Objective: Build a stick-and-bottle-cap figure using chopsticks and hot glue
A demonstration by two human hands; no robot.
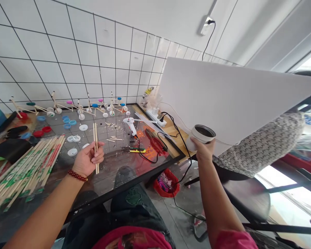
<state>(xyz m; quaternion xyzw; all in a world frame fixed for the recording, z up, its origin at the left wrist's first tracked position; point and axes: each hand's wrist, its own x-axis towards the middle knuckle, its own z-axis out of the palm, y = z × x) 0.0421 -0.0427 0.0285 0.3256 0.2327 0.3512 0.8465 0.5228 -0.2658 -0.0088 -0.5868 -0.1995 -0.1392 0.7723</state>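
My left hand (86, 160) is closed around a pair of wooden chopsticks (95, 133), held upright over the dark glass tabletop (111, 169). Out to the right, beyond the table edge, my right hand (204, 148) grips a white tub (194, 138) with a dark inside and its open mouth facing up. Many wrapped chopsticks (28, 169) lie piled left of my left hand. White caps (72, 152) and blue caps (66, 120) sit just behind that hand. Small bicycle-like stick models (93, 105) stand in a row along the wall.
A white glue gun (130, 126), a yellow utility knife (137, 150) and red-handled pliers (155, 141) lie mid-table among wood scraps. A power strip (157, 117) trails black cables. A large white board (212, 93) stands at right, near a seated person (269, 145). A red-lined bin (167, 185) is below.
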